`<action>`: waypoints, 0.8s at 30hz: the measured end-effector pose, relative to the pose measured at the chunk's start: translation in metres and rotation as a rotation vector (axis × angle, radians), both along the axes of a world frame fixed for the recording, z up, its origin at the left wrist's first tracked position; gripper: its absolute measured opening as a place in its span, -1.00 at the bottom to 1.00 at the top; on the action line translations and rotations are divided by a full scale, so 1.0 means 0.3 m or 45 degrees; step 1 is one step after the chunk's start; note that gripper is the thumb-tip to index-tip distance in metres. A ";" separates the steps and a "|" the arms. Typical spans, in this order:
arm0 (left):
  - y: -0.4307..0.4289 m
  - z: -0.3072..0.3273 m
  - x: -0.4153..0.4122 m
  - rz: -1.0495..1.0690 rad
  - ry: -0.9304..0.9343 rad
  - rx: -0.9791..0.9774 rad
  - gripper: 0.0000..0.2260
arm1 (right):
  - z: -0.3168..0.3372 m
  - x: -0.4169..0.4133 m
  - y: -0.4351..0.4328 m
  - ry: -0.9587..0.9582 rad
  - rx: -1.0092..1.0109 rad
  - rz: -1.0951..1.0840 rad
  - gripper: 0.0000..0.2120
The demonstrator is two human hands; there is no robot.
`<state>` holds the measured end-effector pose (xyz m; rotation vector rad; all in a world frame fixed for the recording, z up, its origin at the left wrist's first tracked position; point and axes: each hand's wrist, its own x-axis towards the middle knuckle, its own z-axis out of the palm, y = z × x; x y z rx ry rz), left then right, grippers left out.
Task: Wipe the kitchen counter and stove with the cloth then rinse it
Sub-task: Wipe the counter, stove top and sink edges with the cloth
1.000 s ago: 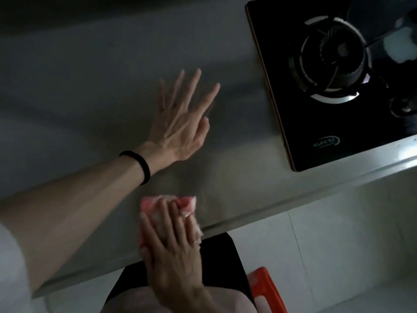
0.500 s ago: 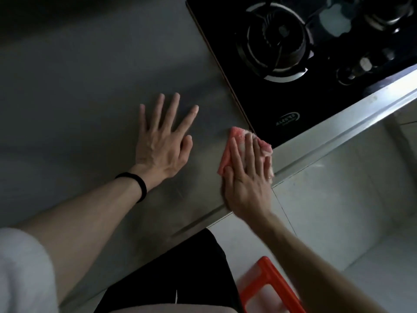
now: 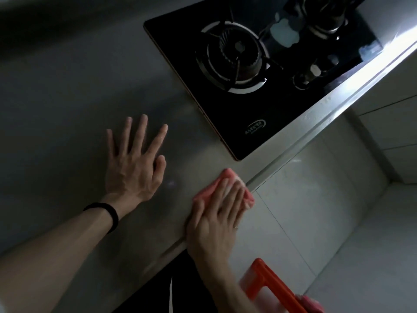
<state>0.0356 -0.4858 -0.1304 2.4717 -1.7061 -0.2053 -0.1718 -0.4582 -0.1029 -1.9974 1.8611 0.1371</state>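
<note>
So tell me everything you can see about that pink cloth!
The cloth is pinkish-red with a paler, whitish patch near the fingertips. It looks soft and bunched up rather than neatly folded. It lies on the grey counter, right at the front edge, and one end seems to poke a little past that edge. The right hand presses down on it with straight fingers and covers much of it. The cloth is close to the nearest corner of the black stove, but not on it.
</note>
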 end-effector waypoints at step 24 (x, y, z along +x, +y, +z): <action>-0.003 0.006 0.001 0.013 -0.038 -0.041 -0.36 | -0.022 -0.020 -0.023 -0.195 -0.236 0.146 -0.39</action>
